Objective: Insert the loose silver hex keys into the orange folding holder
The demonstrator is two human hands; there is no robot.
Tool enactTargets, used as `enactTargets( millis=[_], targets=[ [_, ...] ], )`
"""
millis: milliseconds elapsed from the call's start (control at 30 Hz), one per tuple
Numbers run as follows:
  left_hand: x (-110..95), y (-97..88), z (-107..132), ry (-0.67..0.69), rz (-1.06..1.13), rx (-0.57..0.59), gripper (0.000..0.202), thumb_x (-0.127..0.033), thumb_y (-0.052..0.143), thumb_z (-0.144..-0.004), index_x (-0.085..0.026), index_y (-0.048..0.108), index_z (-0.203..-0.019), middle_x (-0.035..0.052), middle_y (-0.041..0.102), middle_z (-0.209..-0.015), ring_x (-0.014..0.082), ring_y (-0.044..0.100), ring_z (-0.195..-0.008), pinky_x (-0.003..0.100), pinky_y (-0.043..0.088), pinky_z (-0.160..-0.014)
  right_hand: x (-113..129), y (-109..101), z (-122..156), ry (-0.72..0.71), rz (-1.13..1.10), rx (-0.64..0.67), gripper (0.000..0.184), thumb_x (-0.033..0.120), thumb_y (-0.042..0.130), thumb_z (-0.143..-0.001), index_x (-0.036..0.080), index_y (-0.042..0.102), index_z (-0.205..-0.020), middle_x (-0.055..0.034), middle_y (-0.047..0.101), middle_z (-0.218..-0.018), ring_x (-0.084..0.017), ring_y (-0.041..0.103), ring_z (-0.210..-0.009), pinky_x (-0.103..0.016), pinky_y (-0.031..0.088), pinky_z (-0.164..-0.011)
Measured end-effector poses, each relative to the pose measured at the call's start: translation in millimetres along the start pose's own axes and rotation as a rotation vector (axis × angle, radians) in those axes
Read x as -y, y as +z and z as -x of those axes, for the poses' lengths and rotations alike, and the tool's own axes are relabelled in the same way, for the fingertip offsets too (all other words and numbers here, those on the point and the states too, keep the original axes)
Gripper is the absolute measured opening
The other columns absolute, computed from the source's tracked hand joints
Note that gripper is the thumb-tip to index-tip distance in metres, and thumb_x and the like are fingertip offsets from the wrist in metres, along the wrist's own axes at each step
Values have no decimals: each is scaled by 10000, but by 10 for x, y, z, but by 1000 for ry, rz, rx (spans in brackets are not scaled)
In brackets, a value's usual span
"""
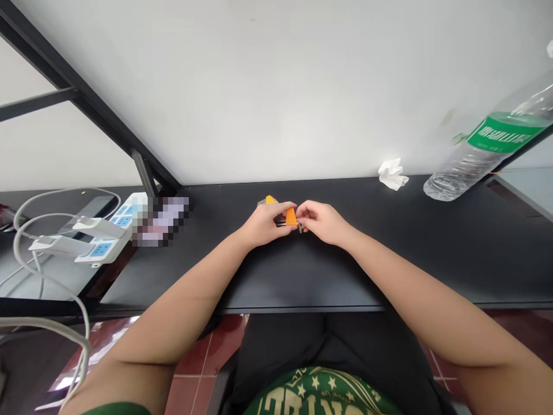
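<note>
Over the middle of the black desk, my left hand (265, 223) grips what looks like a hex key set (291, 217) with an orange plastic holder and thin metal rods. Part of the orange and some striped rod ends show beyond the back of this hand. My right hand (322, 222) is closed at the set's right end, its thumb and fingertips pinching a small metal end (301, 227). Fingers cover most of the set, so the rods' full shape is hidden.
A white power strip (110, 230) with plugged-in chargers and cables lies left, beside a pixelated item (162, 222). Crumpled tissue (393, 174) and a large green-labelled plastic bottle (479, 150) stand at the back right. A white wall (276, 92) bounds the black desk (311, 282).
</note>
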State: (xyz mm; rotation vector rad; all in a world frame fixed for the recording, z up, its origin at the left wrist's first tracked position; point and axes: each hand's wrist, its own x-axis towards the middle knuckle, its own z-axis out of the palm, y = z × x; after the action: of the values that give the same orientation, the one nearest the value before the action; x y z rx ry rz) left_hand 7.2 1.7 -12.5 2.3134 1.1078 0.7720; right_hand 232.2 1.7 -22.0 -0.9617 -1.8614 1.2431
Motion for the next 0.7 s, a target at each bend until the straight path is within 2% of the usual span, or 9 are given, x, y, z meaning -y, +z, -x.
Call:
enactTargets(
  millis=[67, 133, 200, 267, 367, 500, 600, 700],
  targets=[
    [3, 1, 0, 16, -37, 16, 417, -351, 720, -850, -230, 692, -1248, 7, 748, -998, 137, 665, -816, 233, 565, -754, -27, 27, -21, 85, -172, 24, 57, 210, 624, -901, 198, 609, -954, -10, 688, -834, -154, 665, -734, -319, 567, -731],
    [24, 1, 2, 20, -59, 8, 452, -375, 725, -852, -223, 686, -1275, 12, 749, -999, 136, 661, -792, 241, 562, -747, -31, 6, -26, 110, -177, 9, 81, 235, 632, -908, 198, 603, -974, -14, 686, -853, -151, 661, -732, -312, 560, -712],
    [54, -5, 5, 5, -54, -1, 493, -396, 736, -847, -212, 681, -1301, 19, 748, -992, 141, 665, -789, 251, 563, -756, -21, -67, -15, 81, 36, -27, 67, 219, 622, -916, 200, 622, -980, -21, 684, -890, -154, 647, -755, -311, 537, -723],
    [86, -16, 7, -22, -50, -9, 514, -404, 745, -841, -211, 685, -1313, 19, 743, -966, 148, 668, -798, 263, 564, -773, -14, -169, 5, 20, 387, -26, 57, 180, 618, -913, 199, 660, -945, -37, 676, -945, -161, 625, -799, -315, 503, -759],
    [124, -39, 6, -51, -58, 2, 531, -419, 748, -842, -216, 690, -1329, 1, 719, -872, 150, 651, -770, 279, 556, -784, -21, -292, 29, -10, 754, 89, 107, 168, 617, -925, 199, 716, -951, -62, 654, -1017, -173, 601, -832, -313, 460, -763],
    [151, -50, 3, -60, -34, 10, 546, -438, 750, -840, -209, 697, -1332, -10, 705, -811, 152, 636, -755, 295, 554, -809, 8, -290, 42, 8, 911, 156, 140, 166, 571, -946, 193, 706, -928, -75, 642, -1021, -184, 598, -839, -301, 421, -703],
    [168, -43, 2, -56, -27, -3, 556, -433, 742, -836, -207, 694, -1341, -4, 718, -826, 161, 644, -781, 306, 557, -833, 76, -228, 58, 53, 1004, 191, 83, 157, 602, -885, 187, 630, -812, -79, 638, -967, -188, 577, -779, -304, 379, -626],
    [183, -44, 1, -59, -49, -14, 576, -429, 736, -829, -204, 687, -1358, -1, 726, -835, 167, 650, -788, 315, 558, -839, 122, -218, 76, 96, 1009, 191, 89, 144, 631, -830, 198, 578, -784, -68, 647, -924, -173, 535, -694, -303, 343, -576]
  ],
)
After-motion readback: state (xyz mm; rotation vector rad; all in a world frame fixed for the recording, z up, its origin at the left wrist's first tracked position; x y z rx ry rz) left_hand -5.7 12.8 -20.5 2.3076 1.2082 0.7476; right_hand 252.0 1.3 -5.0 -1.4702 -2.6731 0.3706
